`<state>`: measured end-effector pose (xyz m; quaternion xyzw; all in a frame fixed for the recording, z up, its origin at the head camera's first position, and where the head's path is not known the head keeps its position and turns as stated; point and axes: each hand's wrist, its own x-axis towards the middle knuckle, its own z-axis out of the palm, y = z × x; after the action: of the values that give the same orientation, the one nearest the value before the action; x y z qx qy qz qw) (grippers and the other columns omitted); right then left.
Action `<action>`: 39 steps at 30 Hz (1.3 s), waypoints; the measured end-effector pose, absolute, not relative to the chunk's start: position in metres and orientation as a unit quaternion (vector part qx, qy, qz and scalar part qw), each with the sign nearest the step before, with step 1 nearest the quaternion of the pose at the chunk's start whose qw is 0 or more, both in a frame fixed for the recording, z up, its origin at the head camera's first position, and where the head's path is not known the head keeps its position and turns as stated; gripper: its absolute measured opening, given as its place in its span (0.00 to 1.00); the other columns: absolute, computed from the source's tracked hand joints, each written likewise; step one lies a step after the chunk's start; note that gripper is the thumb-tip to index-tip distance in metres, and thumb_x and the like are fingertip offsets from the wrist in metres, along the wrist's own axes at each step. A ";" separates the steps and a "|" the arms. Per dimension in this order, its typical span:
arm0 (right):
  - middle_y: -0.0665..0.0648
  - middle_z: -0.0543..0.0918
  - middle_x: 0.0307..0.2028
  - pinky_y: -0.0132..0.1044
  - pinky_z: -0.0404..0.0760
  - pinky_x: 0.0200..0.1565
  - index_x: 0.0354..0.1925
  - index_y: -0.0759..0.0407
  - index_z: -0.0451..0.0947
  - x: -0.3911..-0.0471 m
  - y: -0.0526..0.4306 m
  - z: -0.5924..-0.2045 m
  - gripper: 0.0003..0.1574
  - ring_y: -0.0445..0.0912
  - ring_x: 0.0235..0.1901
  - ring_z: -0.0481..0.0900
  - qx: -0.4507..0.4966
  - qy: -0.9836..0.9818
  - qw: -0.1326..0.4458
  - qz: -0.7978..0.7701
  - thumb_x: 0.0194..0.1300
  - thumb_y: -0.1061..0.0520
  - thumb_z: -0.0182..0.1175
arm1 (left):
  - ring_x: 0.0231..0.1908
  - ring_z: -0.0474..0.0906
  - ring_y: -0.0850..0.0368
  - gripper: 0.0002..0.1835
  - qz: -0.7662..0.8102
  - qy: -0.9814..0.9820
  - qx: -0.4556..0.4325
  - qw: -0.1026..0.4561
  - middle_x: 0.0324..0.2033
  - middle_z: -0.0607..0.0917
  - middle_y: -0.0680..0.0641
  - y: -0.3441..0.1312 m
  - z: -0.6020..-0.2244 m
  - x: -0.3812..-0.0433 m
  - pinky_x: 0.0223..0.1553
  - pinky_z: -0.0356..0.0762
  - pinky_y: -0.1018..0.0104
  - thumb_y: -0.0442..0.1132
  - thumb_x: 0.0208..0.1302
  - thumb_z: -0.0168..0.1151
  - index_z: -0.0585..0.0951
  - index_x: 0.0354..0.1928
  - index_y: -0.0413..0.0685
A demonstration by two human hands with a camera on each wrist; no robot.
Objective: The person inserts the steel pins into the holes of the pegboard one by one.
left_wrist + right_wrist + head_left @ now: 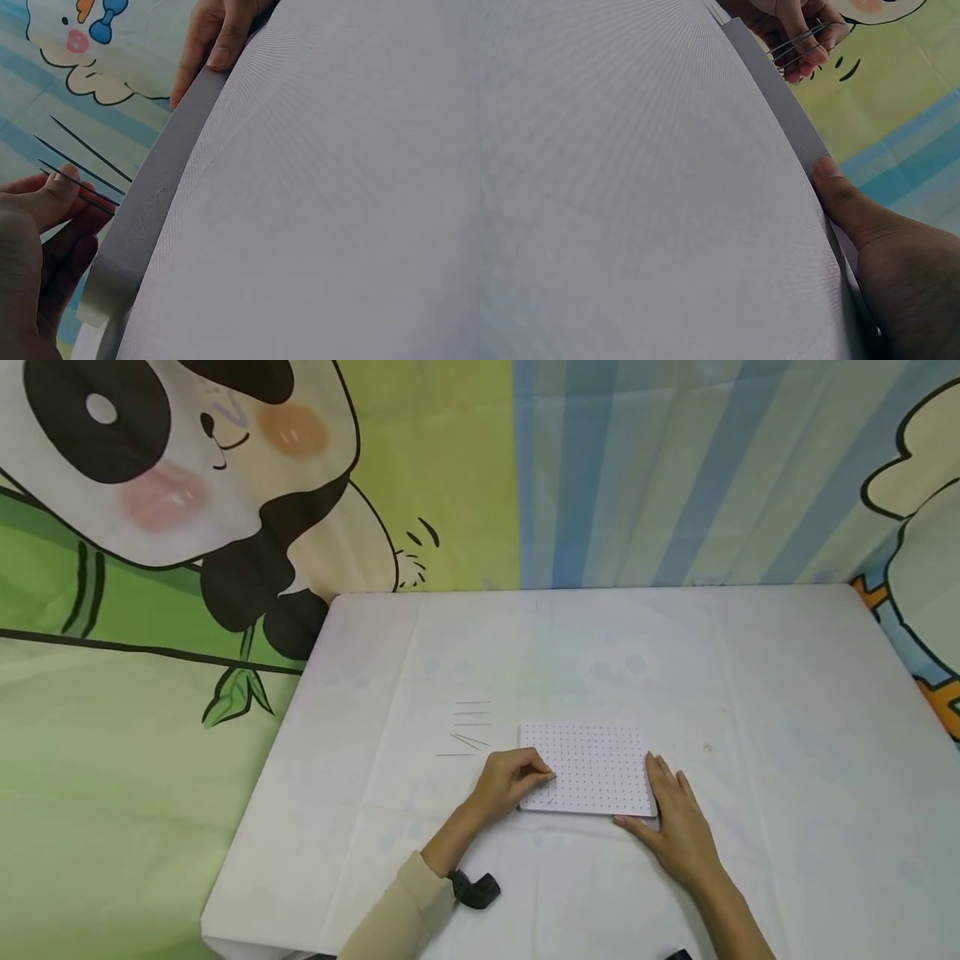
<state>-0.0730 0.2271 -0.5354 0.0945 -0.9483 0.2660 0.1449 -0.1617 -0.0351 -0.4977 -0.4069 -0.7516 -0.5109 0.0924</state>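
A white perforated board (592, 764) lies flat on the table. My left hand (512, 781) is over its left part, with thumb and fingertips pinching a thin metal rod (97, 193) that stands upright in the board. Beside that one, in the left wrist view, other thin rods (91, 148) rise from the board in a row, close to the fingers. Along the board's right edge rest the fairly straight fingers of my right hand (684, 835). Its thumb touches the front side near the corner, as the right wrist view shows too.
Several loose thin rods (471, 712) lie on the white-covered table (810, 827) to the left of the board, some parallel and some crossing. Behind the table hangs a cartoon-print cloth (442, 460).
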 end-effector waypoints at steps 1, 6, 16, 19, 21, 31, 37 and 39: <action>0.69 0.58 0.65 0.45 0.41 0.67 0.69 0.68 0.48 -0.073 0.228 -0.535 0.66 0.59 0.66 0.53 0.095 -0.948 0.145 0.266 0.44 0.42 0.72 | 0.22 0.76 0.59 0.07 -0.512 -0.751 -0.407 0.091 0.24 0.83 0.46 -0.035 -0.503 -0.164 0.27 0.70 0.82 0.26 0.51 0.67 0.78 0.25 0.40; 0.69 0.57 0.65 0.45 0.41 0.67 0.69 0.68 0.48 -0.074 0.227 -0.534 0.66 0.59 0.66 0.52 0.093 -0.948 0.141 0.269 0.45 0.42 0.71 | 0.26 0.77 0.67 0.05 -0.515 -0.760 -0.391 0.067 0.26 0.84 0.50 -0.036 -0.521 -0.171 0.28 0.74 0.79 0.31 0.53 0.68 0.79 0.27 0.45; 0.68 0.59 0.65 0.45 0.42 0.67 0.69 0.67 0.49 -0.073 0.225 -0.534 0.66 0.58 0.66 0.53 0.093 -0.947 0.148 0.271 0.44 0.42 0.72 | 0.41 0.80 0.64 0.15 -0.536 -0.755 -0.373 -0.062 0.40 0.84 0.49 -0.054 -0.513 -0.173 0.42 0.76 0.73 0.29 0.55 0.65 0.80 0.47 0.41; 0.68 0.59 0.65 0.46 0.42 0.67 0.69 0.67 0.49 -0.072 0.225 -0.533 0.65 0.59 0.65 0.54 0.092 -0.946 0.147 0.272 0.44 0.42 0.72 | 0.40 0.82 0.57 0.14 -0.586 -0.736 -0.334 -0.060 0.39 0.84 0.44 -0.069 -0.500 -0.174 0.41 0.78 0.68 0.25 0.53 0.65 0.80 0.44 0.36; 0.68 0.59 0.65 0.46 0.42 0.67 0.69 0.67 0.49 -0.072 0.224 -0.533 0.65 0.59 0.65 0.55 0.091 -0.947 0.146 0.272 0.45 0.42 0.71 | 0.38 0.82 0.54 0.12 -0.599 -0.737 -0.311 -0.025 0.37 0.84 0.42 -0.083 -0.491 -0.176 0.40 0.79 0.65 0.24 0.52 0.65 0.81 0.41 0.34; 0.67 0.58 0.66 0.44 0.41 0.67 0.69 0.66 0.48 -0.071 0.228 -0.534 0.66 0.59 0.66 0.54 0.088 -0.949 0.144 0.267 0.44 0.41 0.71 | 0.32 0.75 0.59 0.05 -0.522 -0.814 -0.234 0.098 0.29 0.83 0.56 -0.144 -0.524 -0.200 0.33 0.73 0.69 0.34 0.47 0.72 0.86 0.29 0.49; 0.68 0.58 0.66 0.44 0.41 0.67 0.69 0.66 0.48 -0.072 0.227 -0.536 0.66 0.59 0.66 0.53 0.087 -0.947 0.143 0.273 0.45 0.42 0.72 | 0.31 0.71 0.61 0.05 -0.470 -0.847 -0.229 0.092 0.28 0.80 0.61 -0.150 -0.533 -0.206 0.30 0.69 0.69 0.39 0.46 0.73 0.87 0.28 0.54; 0.68 0.58 0.65 0.44 0.41 0.67 0.69 0.66 0.48 -0.072 0.227 -0.535 0.65 0.59 0.66 0.53 0.087 -0.947 0.143 0.274 0.44 0.42 0.72 | 0.32 0.71 0.62 0.05 -0.457 -0.853 -0.234 0.091 0.28 0.79 0.61 -0.150 -0.534 -0.206 0.31 0.70 0.70 0.40 0.46 0.73 0.87 0.27 0.55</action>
<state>-0.0724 0.2266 -0.5355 0.0872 -0.9471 0.2738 0.1432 -0.2057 -0.1500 -0.5343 -0.2337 -0.8534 -0.4568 0.0914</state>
